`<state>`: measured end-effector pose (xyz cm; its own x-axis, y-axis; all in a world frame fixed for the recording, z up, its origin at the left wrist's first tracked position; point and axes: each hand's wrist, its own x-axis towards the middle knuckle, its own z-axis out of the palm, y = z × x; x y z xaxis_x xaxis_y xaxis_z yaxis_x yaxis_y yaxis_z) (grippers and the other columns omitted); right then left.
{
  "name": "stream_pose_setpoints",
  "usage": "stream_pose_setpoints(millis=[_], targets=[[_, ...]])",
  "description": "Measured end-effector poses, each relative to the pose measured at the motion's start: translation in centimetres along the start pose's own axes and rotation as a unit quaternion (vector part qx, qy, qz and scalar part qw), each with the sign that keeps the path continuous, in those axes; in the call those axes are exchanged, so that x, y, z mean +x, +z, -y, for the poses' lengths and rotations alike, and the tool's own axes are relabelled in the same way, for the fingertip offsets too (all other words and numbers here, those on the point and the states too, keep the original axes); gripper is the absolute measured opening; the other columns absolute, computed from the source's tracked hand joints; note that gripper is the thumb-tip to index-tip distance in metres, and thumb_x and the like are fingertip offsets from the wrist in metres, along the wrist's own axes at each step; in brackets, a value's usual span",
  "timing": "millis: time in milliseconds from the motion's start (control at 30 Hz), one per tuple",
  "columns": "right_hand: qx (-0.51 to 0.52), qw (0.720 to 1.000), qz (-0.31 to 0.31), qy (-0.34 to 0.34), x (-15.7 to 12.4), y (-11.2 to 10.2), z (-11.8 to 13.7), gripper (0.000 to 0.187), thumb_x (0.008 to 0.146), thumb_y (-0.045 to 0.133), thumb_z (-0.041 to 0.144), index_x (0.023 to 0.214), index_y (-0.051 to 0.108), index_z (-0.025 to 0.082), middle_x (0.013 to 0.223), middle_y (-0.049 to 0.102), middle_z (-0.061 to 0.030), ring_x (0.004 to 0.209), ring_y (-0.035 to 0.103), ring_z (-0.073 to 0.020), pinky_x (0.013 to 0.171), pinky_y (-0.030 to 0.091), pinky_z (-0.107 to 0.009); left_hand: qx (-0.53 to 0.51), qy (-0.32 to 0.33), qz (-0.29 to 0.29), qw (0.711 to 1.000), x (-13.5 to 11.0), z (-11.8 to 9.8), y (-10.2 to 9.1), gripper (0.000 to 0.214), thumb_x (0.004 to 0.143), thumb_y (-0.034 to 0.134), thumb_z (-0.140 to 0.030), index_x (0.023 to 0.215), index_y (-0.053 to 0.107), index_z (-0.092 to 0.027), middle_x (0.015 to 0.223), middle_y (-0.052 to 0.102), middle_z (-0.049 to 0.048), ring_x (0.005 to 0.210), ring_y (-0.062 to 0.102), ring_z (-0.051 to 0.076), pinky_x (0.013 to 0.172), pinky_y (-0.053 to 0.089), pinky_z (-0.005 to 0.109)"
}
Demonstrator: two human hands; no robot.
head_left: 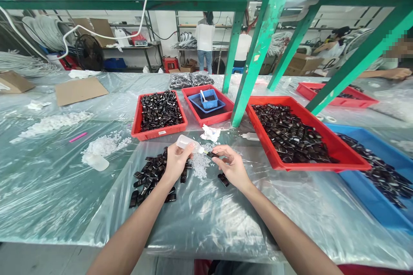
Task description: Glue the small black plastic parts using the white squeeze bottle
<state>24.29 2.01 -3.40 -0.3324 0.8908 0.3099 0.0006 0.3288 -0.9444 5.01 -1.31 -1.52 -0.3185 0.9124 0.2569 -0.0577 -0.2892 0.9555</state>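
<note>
My left hand (pixel 177 157) is closed around a translucent squeeze bottle (pixel 188 143), tilted with its thin nozzle pointing right. The nozzle tip meets a small black plastic part (pixel 211 154), which my right hand (pixel 230 163) pinches between thumb and fingers. Below my left hand lies a loose pile of glossy black parts (pixel 151 174). One more black part (pixel 223 179) rests on the plastic sheet under my right hand. Small white translucent pieces (pixel 200 166) are scattered between the hands, beside a crumpled white tissue (pixel 210 133).
Red trays (pixel 159 133) (pixel 290 166) of black parts stand ahead and right, near a blue tray (pixel 358 189). Another red tray (pixel 209 121) holds small blue containers (pixel 209 99). A green post (pixel 247 73) rises between trays. White pieces (pixel 105 146) and a pink pen (pixel 78 137) lie left.
</note>
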Motion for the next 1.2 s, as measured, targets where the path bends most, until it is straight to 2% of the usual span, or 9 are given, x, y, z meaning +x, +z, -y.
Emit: stream_pose_setpoints(millis=[300, 433, 533, 700, 833, 933, 1033, 1100, 1200], targets=[[-0.031, 0.999, 0.009, -0.004, 0.2, -0.6, 0.5, 0.021, 0.085, 0.068, 0.032, 0.103, 0.063, 0.022, 0.104, 0.067, -0.0069, 0.082, 0.062, -0.0183, 0.059, 0.047, -0.026, -0.101, -0.074, -0.026, 0.992, 0.3, 0.5, -0.1, 0.041, 0.077, 0.077, -0.052, 0.07, 0.067, -0.014, 0.055, 0.056, 0.0012, 0.05, 0.048, 0.011, 0.047, 0.03, 0.023], [-0.155, 0.982, 0.104, -0.016, 1.3, -3.8, 0.5, 0.017, 0.086, 0.063, 0.026, 0.102, 0.067, 0.022, 0.104, 0.072, -0.0052, 0.087, 0.065, -0.0193, 0.067, 0.047, -0.028, -0.165, -0.101, -0.065, 0.979, 0.6, 0.3, -0.3, 0.038, 0.074, 0.079, -0.05, 0.072, 0.064, -0.015, 0.058, 0.056, -0.0005, 0.051, 0.048, 0.01, 0.048, 0.031, 0.022], [-0.257, 0.957, 0.131, -0.007, 1.9, -6.3, 0.2, 0.017, 0.083, 0.062, 0.019, 0.098, 0.069, 0.022, 0.096, 0.074, -0.0037, 0.082, 0.065, -0.0191, 0.073, 0.048, -0.03, -0.192, -0.114, -0.089, 0.971, 0.9, 0.3, -0.4, 0.039, 0.07, 0.082, -0.049, 0.073, 0.062, -0.016, 0.06, 0.056, -0.001, 0.052, 0.049, 0.01, 0.049, 0.034, 0.022], [-0.324, 0.919, 0.222, 0.035, 1.8, -7.5, 0.1, 0.015, 0.079, 0.062, 0.013, 0.085, 0.073, 0.02, 0.083, 0.074, -0.0025, 0.075, 0.063, -0.0192, 0.071, 0.048, -0.03, -0.196, -0.127, -0.086, 0.968, 0.9, 0.2, -0.5, 0.039, 0.069, 0.082, -0.049, 0.074, 0.062, -0.015, 0.061, 0.056, -0.0012, 0.052, 0.048, 0.009, 0.049, 0.033, 0.022], [-0.329, 0.91, 0.25, 0.032, 1.4, -6.7, 0.5, 0.017, 0.083, 0.059, 0.015, 0.081, 0.075, 0.021, 0.081, 0.075, -0.0028, 0.073, 0.064, -0.0194, 0.068, 0.048, -0.03, -0.194, -0.124, -0.094, 0.969, 1.0, 0.0, -0.5, 0.04, 0.067, 0.082, -0.049, 0.075, 0.063, -0.015, 0.061, 0.055, -0.0014, 0.052, 0.046, 0.009, 0.049, 0.033, 0.023], [-0.349, 0.912, 0.214, -0.008, 1.1, -5.2, 0.8, 0.017, 0.09, 0.057, 0.02, 0.089, 0.074, 0.022, 0.083, 0.075, -0.0033, 0.075, 0.066, -0.0199, 0.073, 0.05, -0.032, -0.204, -0.119, -0.103, 0.966, 1.2, -0.2, -0.5, 0.039, 0.067, 0.082, -0.048, 0.074, 0.062, -0.015, 0.063, 0.056, -0.001, 0.053, 0.046, 0.009, 0.049, 0.033, 0.023], [-0.359, 0.911, 0.177, -0.1, 0.3, -2.5, 1.0, 0.022, 0.095, 0.055, 0.022, 0.11, 0.071, 0.022, 0.099, 0.075, -0.0068, 0.096, 0.067, -0.0235, 0.092, 0.051, -0.039, -0.207, -0.117, -0.103, 0.966, 1.3, -0.3, -0.6, 0.039, 0.067, 0.082, -0.048, 0.072, 0.061, -0.016, 0.06, 0.053, -0.0017, 0.051, 0.046, 0.009, 0.048, 0.031, 0.023], [-0.362, 0.893, 0.215, -0.161, -0.8, -0.5, 1.3, 0.032, 0.097, 0.054, 0.023, 0.127, 0.066, 0.023, 0.12, 0.071, -0.0092, 0.117, 0.061, -0.0257, 0.102, 0.048, -0.043, -0.208, -0.119, -0.101, 0.966, 1.3, -0.4, -0.6, 0.039, 0.068, 0.081, -0.049, 0.071, 0.061, -0.016, 0.058, 0.052, -0.0021, 0.05, 0.045, 0.009, 0.047, 0.03, 0.023], [-0.391, 0.848, 0.286, -0.216, -2.7, 2.1, 1.6, 0.047, 0.099, 0.048, 0.019, 0.144, 0.055, 0.027, 0.149, 0.055, -0.0073, 0.145, 0.038, -0.0283, 0.115, 0.038, -0.051, -0.212, -0.123, -0.106, 0.964, 1.3, -0.4, -0.7, 0.04, 0.069, 0.081, -0.05, 0.072, 0.062, -0.016, 0.059, 0.053, -0.0018, 0.051, 0.046, 0.009, 0.049, 0.033, 0.022]])
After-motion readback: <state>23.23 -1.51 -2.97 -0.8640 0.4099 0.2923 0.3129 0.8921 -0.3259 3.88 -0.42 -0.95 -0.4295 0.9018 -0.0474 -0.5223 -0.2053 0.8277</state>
